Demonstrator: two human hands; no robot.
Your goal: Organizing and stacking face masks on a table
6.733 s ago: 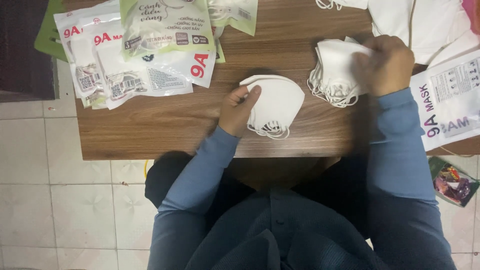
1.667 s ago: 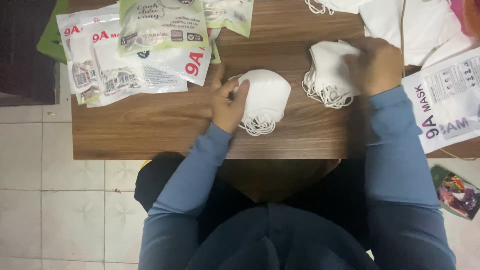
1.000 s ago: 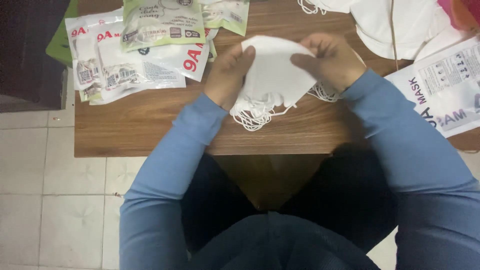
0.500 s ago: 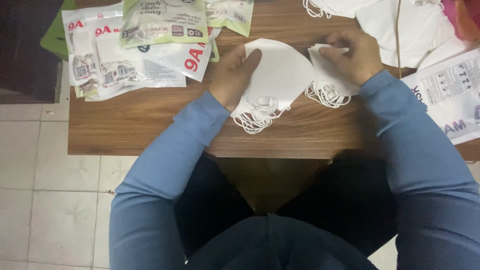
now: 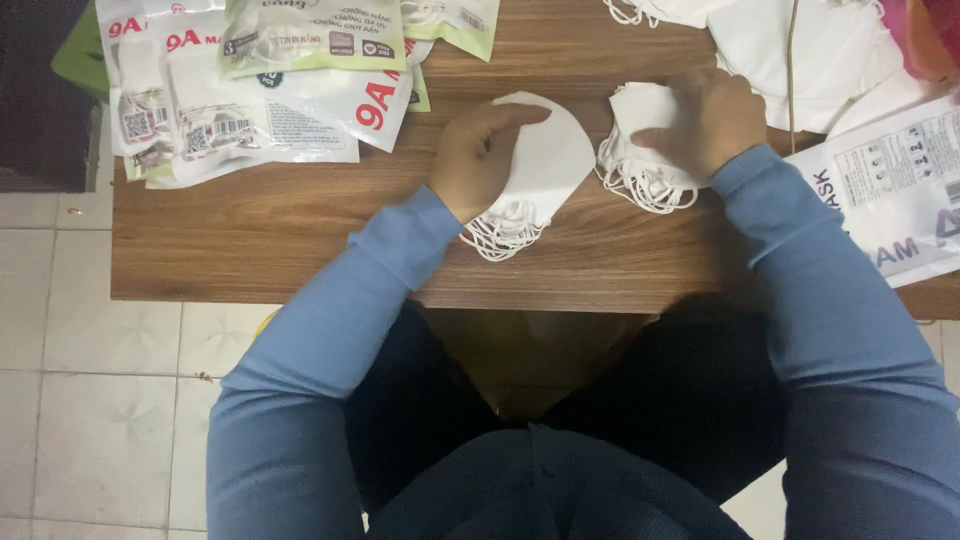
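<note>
Wood-grain tabletop [image 5: 250, 240] above pale floor tiles carries two piles of white face masks. Left hand [image 5: 480, 150] presses flat, fingers loose, on the small sorted stack [image 5: 545, 170], while right hand [image 5: 705, 120] grips the thicker stack [image 5: 635, 150], judged still unsorted. Masks look folded, soft, elastic loops trailing. Printed packets [image 5: 260, 90] lie far left.

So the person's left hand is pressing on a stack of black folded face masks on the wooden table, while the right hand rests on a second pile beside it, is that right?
Not quite: the colour is wrong. The head view shows the left hand pressing on a stack of white folded face masks on the brown wooden table, not black ones. The rest holds: the right hand rests on a second pile of white masks beside it.
</note>
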